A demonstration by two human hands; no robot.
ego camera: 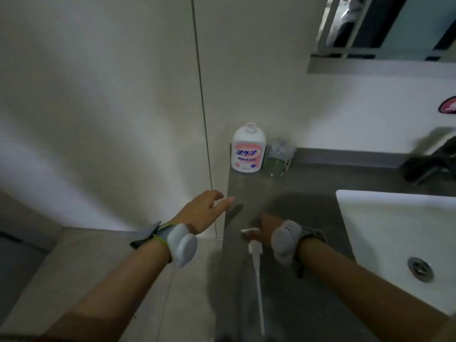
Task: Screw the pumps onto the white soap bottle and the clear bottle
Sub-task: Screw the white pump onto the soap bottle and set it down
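A white soap bottle (248,150) with a pink label stands uncapped at the back left corner of the grey counter (308,183), against the wall. Right beside it stands a clear bottle (278,157), holding some greenish liquid; its top is blurred. My right hand (265,229) is closed around the head of a white pump (255,262), whose long tube hangs down toward me above the counter's front. My left hand (206,212) hovers with its fingers apart at the counter's left edge, holding nothing, well short of the bottles.
A white sink basin (399,233) with a metal drain fills the right side. A dark tap (429,164) stands behind it. A mirror frame (370,55) hangs on the wall above. Tiled floor lies left of the counter.
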